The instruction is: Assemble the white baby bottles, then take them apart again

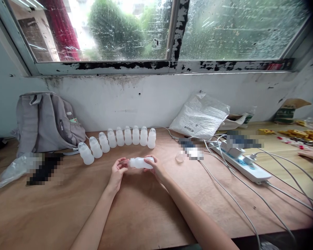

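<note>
My right hand point(156, 168) is wrapped round the base of a frosted white baby bottle point(139, 163), held on its side with its neck pointing left. At the neck end, the curled fingers of my left hand point(117, 171) pinch what looks like a clear cap point(124, 162); its edges are hard to make out. Both hands are just above the wooden table point(135, 211). Beyond them, several similar baby bottles point(120, 136) stand upright in a curved row, with clear domed tops.
A grey backpack point(47, 121) leans at the left wall, near a clear plastic bag point(18, 170). To the right are a small clear round piece point(179, 158), a silvery packing bag point(200, 116), and a white power strip point(253, 172) with trailing cables. Another person's hand point(311, 154) shows at far right.
</note>
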The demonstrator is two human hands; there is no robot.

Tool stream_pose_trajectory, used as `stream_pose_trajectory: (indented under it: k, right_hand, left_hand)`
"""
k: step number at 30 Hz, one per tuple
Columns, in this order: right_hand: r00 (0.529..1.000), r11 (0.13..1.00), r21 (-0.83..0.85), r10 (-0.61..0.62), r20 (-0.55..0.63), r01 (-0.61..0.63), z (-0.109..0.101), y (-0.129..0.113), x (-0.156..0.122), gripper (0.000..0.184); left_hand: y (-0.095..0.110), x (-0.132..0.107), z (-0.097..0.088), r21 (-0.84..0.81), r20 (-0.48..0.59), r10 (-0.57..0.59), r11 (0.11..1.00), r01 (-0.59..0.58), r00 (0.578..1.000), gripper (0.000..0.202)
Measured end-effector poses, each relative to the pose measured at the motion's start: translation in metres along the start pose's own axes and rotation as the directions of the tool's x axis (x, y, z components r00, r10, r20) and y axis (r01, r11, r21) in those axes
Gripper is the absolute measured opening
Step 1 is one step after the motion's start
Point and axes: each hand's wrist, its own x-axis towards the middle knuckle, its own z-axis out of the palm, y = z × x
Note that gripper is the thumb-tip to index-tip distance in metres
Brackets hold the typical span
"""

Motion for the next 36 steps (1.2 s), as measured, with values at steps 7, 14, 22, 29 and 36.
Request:
stream_pose_trajectory:
  k: [7,14,22,29,36]
  right_hand:
    - [1.0,1.0,-0.02,-0.004,0.004,0.004,0.002,0.0,-0.001,0.029]
    - [0.987,0.987,-0.025,0.161,-0.002,-0.161,-0.004,0.005,0.004,0.029]
    - [0.986,0.985,0.045,0.169,-0.011,-0.168,-0.004,0.005,0.006,0.034]
    - [0.907,0.727,-0.543,-0.355,0.225,0.419,0.02,0.008,-0.018,0.031]
    - [0.911,0.569,-0.711,-0.265,0.317,0.413,0.041,0.021,-0.034,0.035]
  left_hand:
    - [-0.006,0.0,0.0,0.033,-0.016,-0.079,0.996,0.079,0.997,0.039]
    - [-0.005,-0.001,0.003,0.139,0.02,0.171,0.975,-0.172,0.985,0.039]
    - [-0.002,-0.007,0.011,0.007,0.076,0.03,1.0,-0.031,0.997,0.036]
    - [-0.005,-0.004,0.01,-0.365,0.052,-0.225,0.903,0.228,0.973,0.037]
    - [-0.002,-0.005,0.009,-0.332,-0.151,-0.18,0.935,0.121,0.972,0.028]
